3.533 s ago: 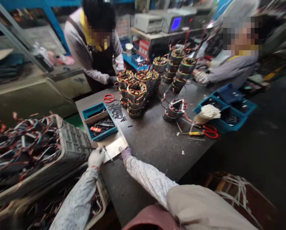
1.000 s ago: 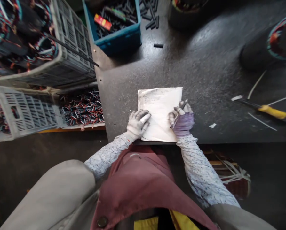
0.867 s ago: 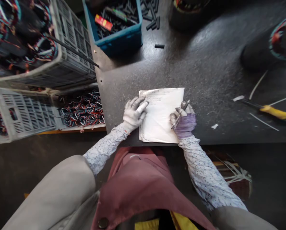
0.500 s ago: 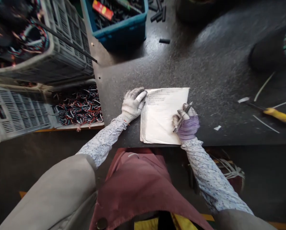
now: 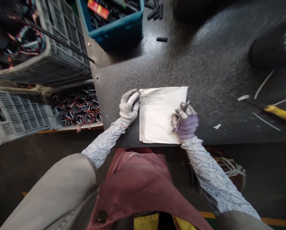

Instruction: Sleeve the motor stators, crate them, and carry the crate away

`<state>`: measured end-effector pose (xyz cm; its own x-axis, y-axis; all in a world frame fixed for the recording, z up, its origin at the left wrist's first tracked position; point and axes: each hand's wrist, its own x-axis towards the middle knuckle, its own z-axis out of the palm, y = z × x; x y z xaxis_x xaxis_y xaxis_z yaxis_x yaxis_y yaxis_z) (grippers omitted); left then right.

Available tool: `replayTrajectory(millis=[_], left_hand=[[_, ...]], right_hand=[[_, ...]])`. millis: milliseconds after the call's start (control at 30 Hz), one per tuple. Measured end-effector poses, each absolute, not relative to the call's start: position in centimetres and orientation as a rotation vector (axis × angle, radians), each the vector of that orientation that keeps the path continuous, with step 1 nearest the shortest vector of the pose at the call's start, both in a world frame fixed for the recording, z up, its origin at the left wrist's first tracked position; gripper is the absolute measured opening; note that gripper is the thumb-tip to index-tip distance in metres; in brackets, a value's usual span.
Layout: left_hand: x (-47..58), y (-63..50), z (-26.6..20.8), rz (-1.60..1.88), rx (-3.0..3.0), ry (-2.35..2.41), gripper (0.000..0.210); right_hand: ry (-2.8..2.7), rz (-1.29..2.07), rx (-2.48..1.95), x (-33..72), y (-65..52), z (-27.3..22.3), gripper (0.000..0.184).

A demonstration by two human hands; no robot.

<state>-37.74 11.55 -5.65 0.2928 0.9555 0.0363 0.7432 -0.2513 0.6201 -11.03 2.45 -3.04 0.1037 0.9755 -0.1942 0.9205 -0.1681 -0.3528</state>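
Note:
A worn notebook [image 5: 163, 118] lies open on the dark table, with a few lines of faint writing near the top of its page. At its upper left edge is my left hand [image 5: 129, 105], in a whitish glove, fingers bent and closed at the page edges; the fingertips are partly hidden. My right hand [image 5: 187, 123], in a white and purple glove, is closed around a pen [image 5: 180, 116] and rests on the notebook's right side. The pen slants, one end pointing up and right, the other near the page.
A blue bin [image 5: 116, 30] of short black tubes stands at the back, a loose black tube [image 5: 162, 39] beside it. Grey crates [image 5: 68, 38] with wire coils and bundles are at left. A yellow-handled tool [image 5: 278, 111] and white strips lie right, near a dark cylinder [image 5: 267, 48].
My left hand has slid slightly left, off the notebook's top corner to its edge, and its fingers are more curled. My right hand keeps the pen in nearly the same pose.

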Motion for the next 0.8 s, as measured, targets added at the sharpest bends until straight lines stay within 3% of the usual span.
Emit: replayTrajectory(millis=[100,300,533,667,800], left_hand=[[-37.2,11.8,-5.0,0.452,2.155,1.345,0.043],[-37.2,14.0,-5.2,0.173,2.214,1.208,0.069],[-38.9,11.1,-3.9,0.507,2.270,1.336,0.046],[-38.2,8.2,-3.9,0.417,2.376,0.852,0.033],[-38.0,7.6,-5.4,0.316,2.366,0.885,0.029]], right_hand=[[-1.924,0.556,-2.206,-11.0,2.4,-3.1,0.028],[-1.923,0.462,-2.108,-10.7,2.3,-3.6,0.027],[-1.877,0.411,-1.896,-10.0,1.5,-5.2,0.024],[-1.897,0.174,-1.682,-9.9,1.5,-5.8,0.029],[-1.941,0.093,-1.636,-10.3,2.0,-5.0,0.032]])
